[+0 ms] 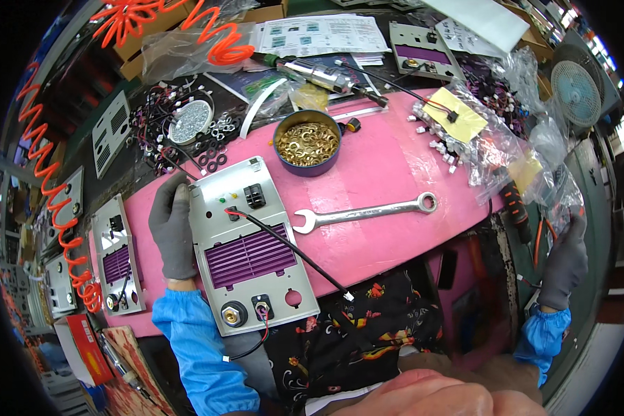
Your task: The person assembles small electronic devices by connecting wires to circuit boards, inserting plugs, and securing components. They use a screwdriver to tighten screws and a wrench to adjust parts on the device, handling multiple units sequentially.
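Observation:
My left hand [170,229], in a grey glove, grips the left edge of a grey metal panel [260,277], thumb on its face. The panel leans over the front of the pink mat. It carries a purple grille [249,256], a black switch [254,196], a black cable [298,251] with a white connector, a brass fitting [234,314] and a small wired socket [262,307]. Out at the far right, my gloved right hand [565,267] is beside a clear plastic bag [555,184]; its fingers are mostly hidden. A combination wrench [367,212] lies on the mat right of the panel.
A round tin [306,168] of brass nuts stands on the pink mat [388,166]. Behind it lies a power screwdriver [319,75]. White-plugged wires [437,142] and orange-handled pliers [514,208] lie at right. Another panel [118,253] stands left, near a red coiled hose [48,187].

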A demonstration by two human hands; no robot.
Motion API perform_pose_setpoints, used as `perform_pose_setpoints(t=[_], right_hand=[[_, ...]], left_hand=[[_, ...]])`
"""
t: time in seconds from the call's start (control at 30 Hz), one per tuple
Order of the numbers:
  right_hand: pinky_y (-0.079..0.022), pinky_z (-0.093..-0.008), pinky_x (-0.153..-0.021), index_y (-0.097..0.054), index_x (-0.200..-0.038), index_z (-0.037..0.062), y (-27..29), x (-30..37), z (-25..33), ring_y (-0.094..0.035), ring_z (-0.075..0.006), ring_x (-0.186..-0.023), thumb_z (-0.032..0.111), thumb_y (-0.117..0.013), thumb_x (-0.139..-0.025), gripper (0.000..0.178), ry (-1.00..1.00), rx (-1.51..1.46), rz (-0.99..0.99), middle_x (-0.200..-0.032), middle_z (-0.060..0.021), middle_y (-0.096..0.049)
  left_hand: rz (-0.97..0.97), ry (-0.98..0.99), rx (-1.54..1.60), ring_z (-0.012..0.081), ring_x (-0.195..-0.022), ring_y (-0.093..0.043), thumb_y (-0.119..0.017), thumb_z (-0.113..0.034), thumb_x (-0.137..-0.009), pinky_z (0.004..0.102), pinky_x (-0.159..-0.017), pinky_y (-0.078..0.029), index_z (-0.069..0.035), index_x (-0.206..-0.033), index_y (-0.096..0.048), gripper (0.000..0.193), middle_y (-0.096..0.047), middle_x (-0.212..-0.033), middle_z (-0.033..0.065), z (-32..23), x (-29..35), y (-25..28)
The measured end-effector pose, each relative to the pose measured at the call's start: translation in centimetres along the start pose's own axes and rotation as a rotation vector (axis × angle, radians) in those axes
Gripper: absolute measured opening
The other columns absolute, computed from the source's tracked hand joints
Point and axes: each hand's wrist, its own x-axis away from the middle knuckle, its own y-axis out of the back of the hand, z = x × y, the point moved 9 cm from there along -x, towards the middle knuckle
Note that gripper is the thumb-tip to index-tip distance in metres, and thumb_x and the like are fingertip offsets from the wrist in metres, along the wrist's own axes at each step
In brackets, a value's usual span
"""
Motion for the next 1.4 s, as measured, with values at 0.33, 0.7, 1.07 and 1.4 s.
perform_pose_setpoints(t=[0.33,0.7,1.07,1.4], right_hand=[[-0.049,-0.0352,-0.077,-0.059,-0.104,0.0006,2.4,0.3,9.6,-0.062,-0.03,-0.087,-0.008,-0.047,-0.084,0.025,0.595,-1.094,-0.089,-0.094,-0.0151,-0.063],[-0.042,-0.0261,-0.063,-0.062,-0.101,-0.0012,-9.8,3.8,9.8,-0.049,-0.009,-0.069,0.016,-0.054,-0.1,0.019,0.008,-1.481,0.17,-0.076,-0.0005,-0.055],[-0.042,-0.0249,-0.061,-0.064,-0.107,-0.0027,-9.4,4.4,12.2,-0.05,-0.0074,-0.067,0.012,-0.054,-0.094,0.022,0.043,-1.608,0.463,-0.075,0.0004,-0.054],[-0.037,-0.0196,-0.05,-0.063,-0.12,-0.0015,-11.5,5.3,9.9,-0.048,-0.004,-0.059,0.012,-0.053,-0.097,0.029,-0.257,-1.751,0.525,-0.075,-0.0005,-0.058]], left_hand=[[0.034,-0.05,0.014,0.0146,-0.098,-0.062,-0.061,-0.014,-0.098,0.0286,-0.087,-0.05,0.001,-0.121,-0.066,0.028,-0.068,-0.11,0.0086,0.4,-0.4,-0.2],[0.026,-0.048,0.027,0.0147,-0.099,-0.063,-0.061,-0.014,-0.098,0.0284,-0.088,-0.05,0.001,-0.119,-0.067,0.026,-0.07,-0.109,0.0087,0.2,-0.1,0.3],[0.029,-0.077,-0.012,0.0153,-0.105,-0.061,-0.06,-0.013,-0.099,0.0284,-0.092,-0.049,0.001,-0.121,-0.066,0.027,-0.068,-0.114,0.0087,1.0,-0.9,0.5],[0.02,0.048,0.109,0.016,-0.103,-0.061,-0.053,-0.013,-0.102,0.0288,-0.091,-0.05,0.003,-0.126,-0.06,0.03,-0.065,-0.117,0.0108,0.4,0.2,-0.8]])
